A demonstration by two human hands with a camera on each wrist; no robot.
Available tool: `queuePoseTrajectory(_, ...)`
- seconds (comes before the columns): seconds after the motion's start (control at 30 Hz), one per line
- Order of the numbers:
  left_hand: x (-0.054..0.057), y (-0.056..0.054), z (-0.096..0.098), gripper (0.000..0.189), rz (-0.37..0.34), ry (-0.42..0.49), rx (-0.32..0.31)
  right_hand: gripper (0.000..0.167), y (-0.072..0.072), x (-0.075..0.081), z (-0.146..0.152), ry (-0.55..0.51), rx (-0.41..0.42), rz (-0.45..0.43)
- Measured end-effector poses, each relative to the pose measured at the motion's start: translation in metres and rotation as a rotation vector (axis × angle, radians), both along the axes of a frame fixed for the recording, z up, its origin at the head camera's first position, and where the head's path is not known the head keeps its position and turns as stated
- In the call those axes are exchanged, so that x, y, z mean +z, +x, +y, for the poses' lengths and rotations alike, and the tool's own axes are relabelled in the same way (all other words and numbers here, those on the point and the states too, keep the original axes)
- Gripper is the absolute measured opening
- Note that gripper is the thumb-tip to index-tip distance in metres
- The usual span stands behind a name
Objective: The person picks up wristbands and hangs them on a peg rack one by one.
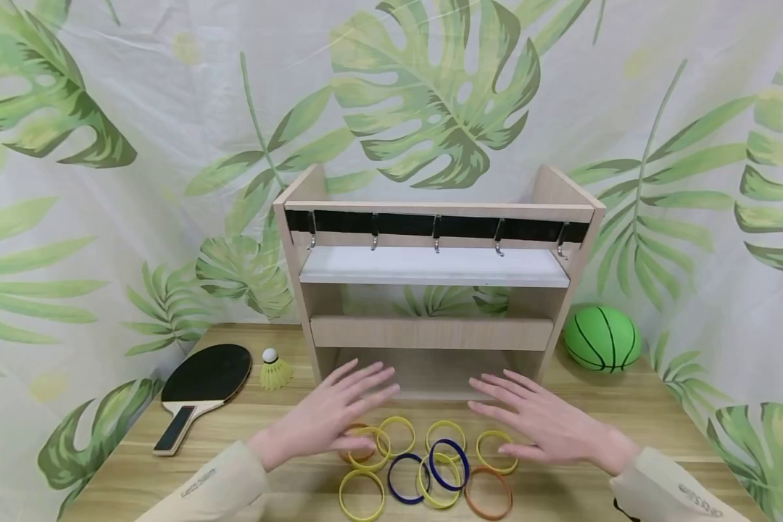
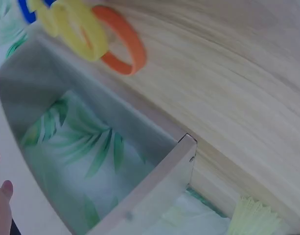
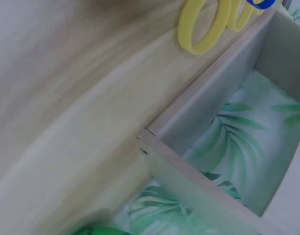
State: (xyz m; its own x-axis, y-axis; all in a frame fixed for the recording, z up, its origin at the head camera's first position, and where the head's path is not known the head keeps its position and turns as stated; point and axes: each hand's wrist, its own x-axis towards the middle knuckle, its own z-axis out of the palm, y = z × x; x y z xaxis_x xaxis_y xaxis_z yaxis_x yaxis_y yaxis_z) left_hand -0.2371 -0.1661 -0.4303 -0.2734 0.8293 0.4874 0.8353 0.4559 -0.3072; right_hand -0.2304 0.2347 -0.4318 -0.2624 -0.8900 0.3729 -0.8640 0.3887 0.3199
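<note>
We see both hands released, fingers spread and grasping nothing: the left hand and the right hand are held out over the wood-grain tabletop. Thin round yellow rings, dark-blue rings and orange rings lie loosely clustered between the hands and nearer to us, some overlapping; the left thumb hides part of the leftmost ones, and we cannot tell whether it touches them. Beyond the hands stands a pale wooden shelf with metal hooks. Left of the left hand lie a black-faced paddle and a yellow shuttlecock; beyond the right hand sits a green black-lined ball. In the wrist views we get only cut-off fingertips, and the shuttlecock and ball are cropped too.
</note>
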Motion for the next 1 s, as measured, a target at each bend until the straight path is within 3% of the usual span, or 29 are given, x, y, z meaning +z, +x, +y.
queuePoseTrajectory(0.1, 0.007, -0.004, -0.005, 0.084, 0.018, 0.195, -0.014, 0.063, 0.0, -0.008, 0.004, -0.054, -0.056, -0.017)
queuePoseTrajectory(0.3, 0.022, -0.011, -0.017, 0.061, 0.138, 0.554, -0.043, 0.051, 0.002, -0.029, 0.008, -0.165, -0.158, -0.081)
queuePoseTrajectory(0.47, 0.032, -0.018, -0.026, 0.054, 0.172, 0.794, 0.007, 0.037, 0.007, -0.043, 0.008, -0.219, -0.273, -0.179)
queuePoseTrajectory(0.6, 0.035, -0.025, -0.029, 0.052, 0.139, 0.919, 0.065, 0.027, 0.01, -0.049, 0.008, -0.24, -0.371, -0.304)
queuePoseTrajectory(0.77, 0.039, -0.031, -0.03, 0.052, -0.037, 1.061, 0.203, 0.021, 0.01, -0.055, 0.009, -0.266, -0.419, -0.43)
queuePoseTrajectory(1.0, 0.048, -0.035, -0.036, 0.054, -0.462, 1.15, 0.423, 0.008, 0.006, -0.064, 0.008, -0.29, -0.378, -0.568)
